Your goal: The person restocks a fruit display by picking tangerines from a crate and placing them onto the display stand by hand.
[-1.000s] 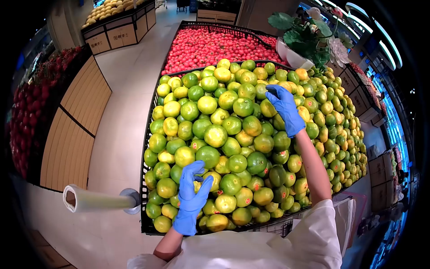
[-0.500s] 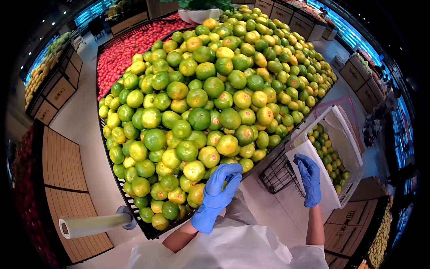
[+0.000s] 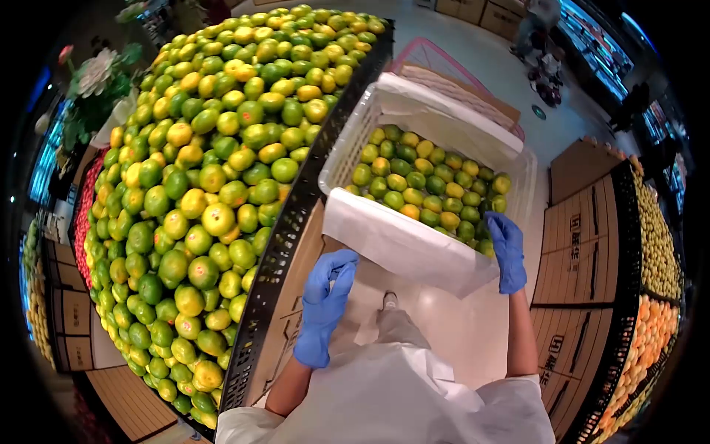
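My left hand (image 3: 324, 305), in a blue glove, hovers beside the black slatted edge of the fruit display. Its fingers are loosely bent, with a gap to the thumb and nothing visible between them. My right hand (image 3: 507, 253), gloved too, is at the front right corner of a white plastic crate (image 3: 342, 144). Its fingers reach up by the rim, apart and apparently holding nothing; I cannot tell whether they touch the crate. Inside the crate lie many green-yellow mandarins (image 3: 416, 180), and a white liner (image 3: 399, 240) hangs over its front.
A large heap of green-yellow mandarins (image 3: 203, 177) fills the stand at left, edged by a black border (image 3: 275, 255). On the right stands a wooden-sided display (image 3: 573, 296) with orange fruit (image 3: 647, 355). Pale floor (image 3: 436, 314) lies ahead, and people (image 3: 546, 74) are farther back.
My view has swung right, bringing the crate to the middle and the heap to the left. My left hand has come away from the heap, and my right hand is closer to the crate's fruit.
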{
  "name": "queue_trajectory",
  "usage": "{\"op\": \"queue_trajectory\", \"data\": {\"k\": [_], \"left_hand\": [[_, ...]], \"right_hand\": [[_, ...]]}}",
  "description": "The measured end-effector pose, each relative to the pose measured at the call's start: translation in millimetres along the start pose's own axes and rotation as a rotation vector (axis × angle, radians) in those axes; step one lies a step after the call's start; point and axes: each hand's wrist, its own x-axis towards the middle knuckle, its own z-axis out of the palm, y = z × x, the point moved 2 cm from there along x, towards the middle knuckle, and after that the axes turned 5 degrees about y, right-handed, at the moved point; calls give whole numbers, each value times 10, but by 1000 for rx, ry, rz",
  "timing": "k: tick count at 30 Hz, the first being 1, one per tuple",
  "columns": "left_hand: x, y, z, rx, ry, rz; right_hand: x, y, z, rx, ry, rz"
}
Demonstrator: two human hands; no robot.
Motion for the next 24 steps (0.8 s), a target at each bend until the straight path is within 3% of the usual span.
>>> {"op": "queue_trajectory", "data": {"k": [3,5,6,8,10,12,14,16,20,22,24], "left_hand": [[155,-25,397,14,-68,-74],[251,-40,524,32,-79,-161],[309,-58,572,29,-82,-175],[437,-97,625,2,-65,-224],[581,-135,699,-8,-75,-246],[704,-172,761,45,-158,-263],[827,-233,802,42,-229,-254],[1004,-347,922,17,-275,-224],[1097,-490,1108,-63,-266,-276],[1125,-550,1216,-114,-286,-340],[1140,-536,1325,-182,-291,-372]], "right_hand": [[375,640,-245,-131,-55,-7],[547,863,-270,-442,-309,-161],[595,811,-265,-448,-319,-151],[616,621,-100,-816,-615,-195],[524,852,54,-801,-725,-155],[451,872,155,-855,-734,-568],[497,835,203,-867,-813,-479],[663,866,234,-948,-1057,-345],[749,1122,280,-945,-1216,-416],[666,1290,346,-1142,-1105,-831],[707,1323,381,-1114,-1203,-794]]}}
